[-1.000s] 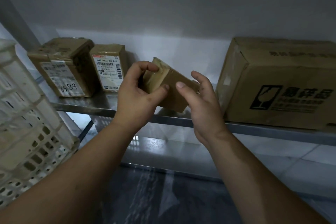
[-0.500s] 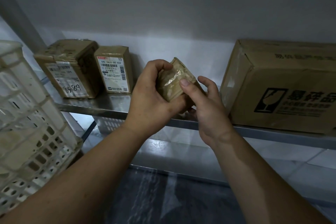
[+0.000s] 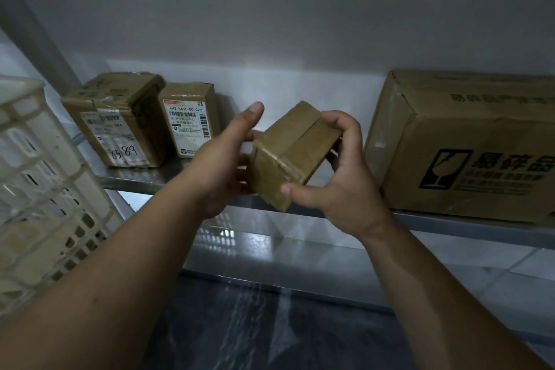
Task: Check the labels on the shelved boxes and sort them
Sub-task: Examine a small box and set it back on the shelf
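Note:
A small taped cardboard box [image 3: 292,153] is held tilted in the air in front of the metal shelf [image 3: 144,179]. My right hand [image 3: 339,180] grips it, thumb on the near lower corner and fingers curled over its far right side. My left hand [image 3: 223,159] is at its left end, thumb raised, fingers hidden behind the box. No label shows on the faces turned to me. On the shelf at the left stand two labelled boxes: one marked 6589 [image 3: 117,120] and a narrower one [image 3: 189,119] with a barcode label.
A large cardboard box with a fragile mark [image 3: 468,144] fills the shelf's right side. A white slotted plastic crate [image 3: 39,183] stands at the left, close to my left forearm. Below is a lower metal shelf [image 3: 270,255] and a dark floor.
The small box has been turned in my hands; my left hand's grip round its top has loosened to its left end, and my right hand now wraps its right side.

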